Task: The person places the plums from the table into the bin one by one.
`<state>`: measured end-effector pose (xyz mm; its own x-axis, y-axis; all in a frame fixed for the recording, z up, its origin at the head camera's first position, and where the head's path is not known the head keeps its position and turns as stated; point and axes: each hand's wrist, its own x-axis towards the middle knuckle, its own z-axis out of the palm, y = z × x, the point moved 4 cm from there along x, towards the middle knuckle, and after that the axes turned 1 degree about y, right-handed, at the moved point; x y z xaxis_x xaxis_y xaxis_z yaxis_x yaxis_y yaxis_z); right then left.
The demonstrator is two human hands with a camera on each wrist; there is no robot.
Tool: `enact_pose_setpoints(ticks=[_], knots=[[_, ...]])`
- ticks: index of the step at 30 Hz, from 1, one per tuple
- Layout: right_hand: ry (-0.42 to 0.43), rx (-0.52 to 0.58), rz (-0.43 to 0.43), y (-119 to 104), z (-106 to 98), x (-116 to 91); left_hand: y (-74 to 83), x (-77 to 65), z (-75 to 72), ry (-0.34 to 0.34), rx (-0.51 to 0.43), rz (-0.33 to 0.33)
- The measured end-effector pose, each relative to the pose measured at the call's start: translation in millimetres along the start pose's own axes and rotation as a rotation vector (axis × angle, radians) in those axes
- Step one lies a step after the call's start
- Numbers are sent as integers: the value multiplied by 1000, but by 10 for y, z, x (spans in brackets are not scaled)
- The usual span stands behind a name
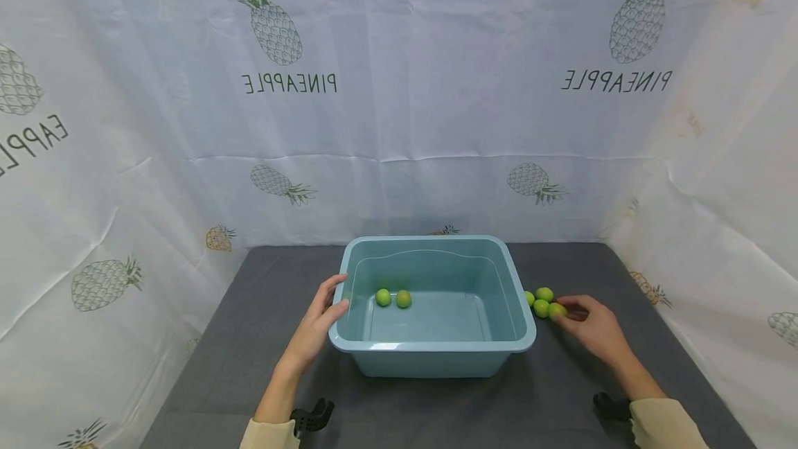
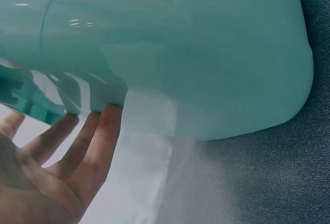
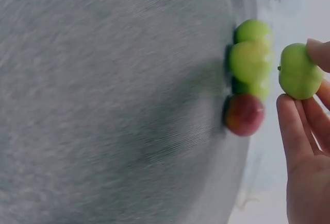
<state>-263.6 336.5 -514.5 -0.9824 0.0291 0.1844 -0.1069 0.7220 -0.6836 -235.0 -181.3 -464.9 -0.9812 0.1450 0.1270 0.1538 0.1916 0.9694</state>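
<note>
Green fruit [image 3: 299,72] seems light, firm, slick, so pinch its sides like right hand [image 1: 593,327] does; left hand [image 1: 315,321] grips tub [image 1: 436,347] at nine o'clock.

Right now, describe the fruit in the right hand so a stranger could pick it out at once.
On the dark tabletop, find the blue basin; just right of it lies a small fruit cluster. At the cluster's right edge, the right hand holds a green fruit. Unlike its neighbours, this one is in a hand.
</note>
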Motion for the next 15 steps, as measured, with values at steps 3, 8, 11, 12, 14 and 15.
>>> enact_pose_setpoints(ticks=[3,8,11,12,14,15], knots=[[12,2,-24,-75,-39,12,7,-1,-1,-1,1,-3],[47,11,-65,-217,-117,33,11,0,0,-2,1,-6],[57,28,-75,-300,-165,38,8,1,1,-2,4,-8],[58,31,-76,-326,-182,41,7,0,0,-1,6,-8],[56,41,-77,-378,-216,49,7,-2,-1,0,9,-9],[51,48,-77,-405,-232,55,8,-3,-2,1,9,-10]])
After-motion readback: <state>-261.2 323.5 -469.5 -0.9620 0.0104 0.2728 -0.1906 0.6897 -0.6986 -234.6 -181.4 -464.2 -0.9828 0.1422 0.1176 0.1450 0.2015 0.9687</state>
